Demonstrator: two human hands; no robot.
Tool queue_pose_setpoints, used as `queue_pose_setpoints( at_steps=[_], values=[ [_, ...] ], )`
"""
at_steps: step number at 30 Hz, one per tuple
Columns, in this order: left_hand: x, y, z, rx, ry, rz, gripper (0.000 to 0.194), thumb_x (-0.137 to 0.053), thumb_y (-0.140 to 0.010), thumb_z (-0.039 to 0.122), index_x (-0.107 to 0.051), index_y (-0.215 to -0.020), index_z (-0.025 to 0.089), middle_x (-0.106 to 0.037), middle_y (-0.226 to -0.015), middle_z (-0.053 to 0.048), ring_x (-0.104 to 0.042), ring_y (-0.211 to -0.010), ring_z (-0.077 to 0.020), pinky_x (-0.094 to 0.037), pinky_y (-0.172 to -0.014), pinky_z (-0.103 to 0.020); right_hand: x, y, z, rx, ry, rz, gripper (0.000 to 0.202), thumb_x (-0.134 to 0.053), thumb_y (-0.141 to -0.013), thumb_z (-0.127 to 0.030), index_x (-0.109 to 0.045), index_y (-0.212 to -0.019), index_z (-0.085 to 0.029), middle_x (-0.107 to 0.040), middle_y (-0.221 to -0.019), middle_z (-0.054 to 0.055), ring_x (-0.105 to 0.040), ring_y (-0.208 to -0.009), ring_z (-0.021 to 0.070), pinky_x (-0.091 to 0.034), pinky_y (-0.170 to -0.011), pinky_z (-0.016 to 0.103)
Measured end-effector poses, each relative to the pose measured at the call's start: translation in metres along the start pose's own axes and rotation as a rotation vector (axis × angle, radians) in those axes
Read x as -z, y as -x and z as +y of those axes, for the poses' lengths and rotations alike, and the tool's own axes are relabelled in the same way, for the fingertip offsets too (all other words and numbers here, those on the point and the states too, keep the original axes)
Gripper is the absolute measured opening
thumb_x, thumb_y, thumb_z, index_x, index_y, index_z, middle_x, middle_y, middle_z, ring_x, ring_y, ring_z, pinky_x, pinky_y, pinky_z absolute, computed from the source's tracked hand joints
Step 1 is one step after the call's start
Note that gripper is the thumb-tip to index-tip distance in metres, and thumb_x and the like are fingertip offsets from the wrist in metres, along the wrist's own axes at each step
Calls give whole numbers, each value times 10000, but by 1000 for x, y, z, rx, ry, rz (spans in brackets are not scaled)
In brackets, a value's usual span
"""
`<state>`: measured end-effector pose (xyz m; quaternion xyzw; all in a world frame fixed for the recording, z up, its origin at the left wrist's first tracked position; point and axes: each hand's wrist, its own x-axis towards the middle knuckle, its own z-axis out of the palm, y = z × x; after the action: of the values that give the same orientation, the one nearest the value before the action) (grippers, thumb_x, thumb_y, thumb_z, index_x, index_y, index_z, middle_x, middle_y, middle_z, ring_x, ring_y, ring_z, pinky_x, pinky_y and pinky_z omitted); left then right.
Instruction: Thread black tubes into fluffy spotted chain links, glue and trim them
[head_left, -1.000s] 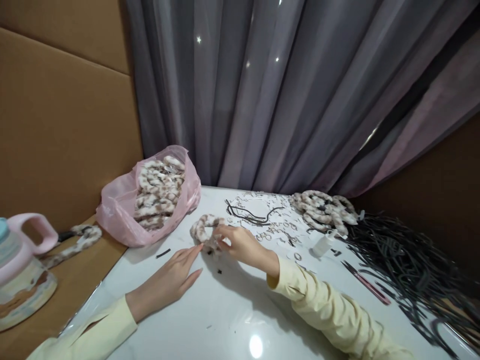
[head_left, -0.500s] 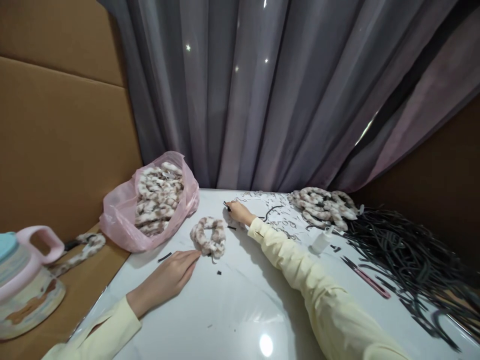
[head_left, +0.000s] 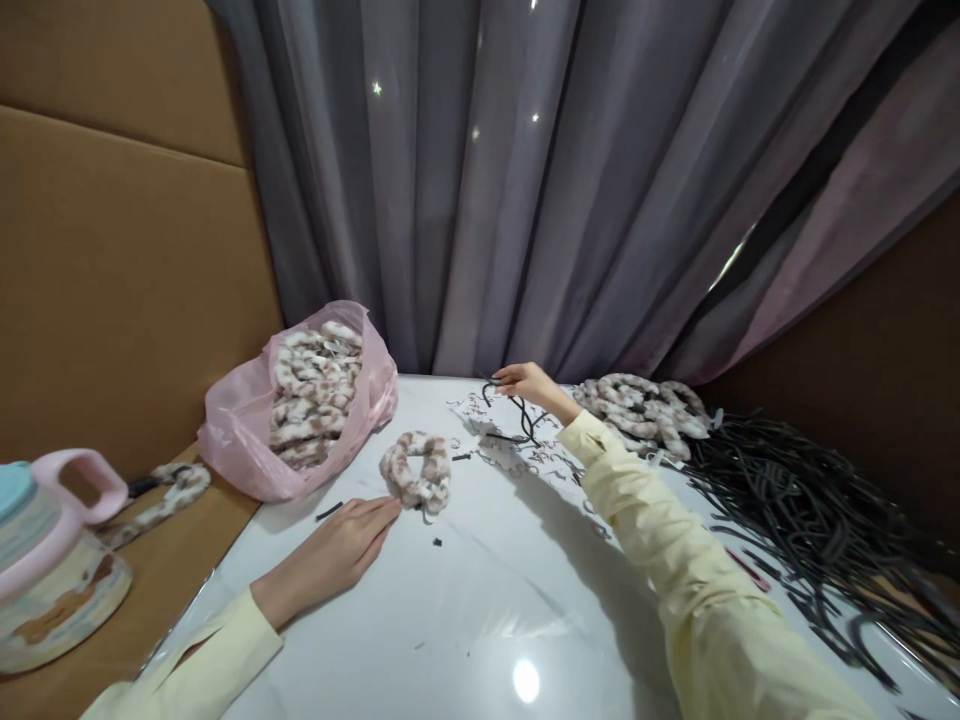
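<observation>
Beyond the fluffy ring [head_left: 420, 495] and to its right, the right hand [head_left: 532, 388] is grasping black cords [head_left: 523, 416] in a pinching grip, while the ring itself is lying on the tabletop [head_left: 420, 620]. At the ring's near-left edge the left hand [head_left: 341, 548] is lying flat, its grip released, its fingertips touching the fluff or lying just beside it. Because the cords are crossing and hanging low among scattered loops [head_left: 551, 460] right of the ring, they could be tangling or dragging some along. The ring, being barely steadied, could be sliding if bumped, and the small black strip [head_left: 462, 457] just beside it could be catching in its fluff. Well right of the ring, the bulky sleeve [head_left: 660, 540] could be sweeping loose bits aside, and it is hiding most of a white object [head_left: 660, 459] and part of a red-handled tool [head_left: 750, 573]. Fingers are covering the pinched cord ends, so their number is staying unclear. Far left of the ring, the frame is cutting off a cup [head_left: 52, 570].
</observation>
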<state>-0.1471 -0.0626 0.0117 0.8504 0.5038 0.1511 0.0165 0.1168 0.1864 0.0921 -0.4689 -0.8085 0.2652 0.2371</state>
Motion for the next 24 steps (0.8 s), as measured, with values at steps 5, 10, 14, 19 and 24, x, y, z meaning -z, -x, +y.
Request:
queue_pose_setpoints(
  at_steps=[5, 10, 14, 19, 24],
  values=[
    [-3, 1, -3, -23, -27, -19, 343, -338, -913, 179, -525, -1201, 175, -588, -1243, -82, -545, -1137, -223, -459, -932, -360, 55, 41, -12, 56, -158, 78, 368, -681, -734, -259, -651, -1057, -87, -711, -893, 89, -656, -839, 199, -521, -743, 280],
    [-5, 2, -5, -22, -4, 13, 341, -330, -919, 197, -539, -1189, 195, -593, -1237, -72, -552, -1126, -214, -457, -925, -345, 71, 85, -29, 134, -180, 28, 397, -704, -687, -340, -679, -1025, -134, -713, -880, 71, -659, -837, 199, -514, -753, 287],
    [-5, 1, -5, -17, 18, 18, 345, -329, -916, 205, -535, -1193, 189, -599, -1229, -73, -555, -1121, -211, -451, -932, -345, 43, 96, -23, 148, 67, -207, 342, -645, -750, -287, -662, -1052, -128, -715, -869, 53, -662, -781, 164, -512, -709, 245],
    [-6, 1, -6, -9, 37, 38, 345, -332, -913, 219, -541, -1187, 203, -608, -1215, -64, -565, -1103, -208, -457, -927, -338, 5, 76, 10, 97, 280, -203, 224, -610, -811, -231, -663, -973, -86, -695, -871, 80, -642, -820, 173, -490, -770, 281],
    [-5, 2, -6, -7, 42, 43, 347, -336, -911, 223, -541, -1191, 211, -607, -1213, -65, -565, -1096, -207, -457, -924, -330, -21, 54, 37, 75, 500, -243, 233, -539, -892, -300, -580, -1049, -133, -601, -1046, 62, -597, -899, 167, -505, -789, 367]
  ],
)
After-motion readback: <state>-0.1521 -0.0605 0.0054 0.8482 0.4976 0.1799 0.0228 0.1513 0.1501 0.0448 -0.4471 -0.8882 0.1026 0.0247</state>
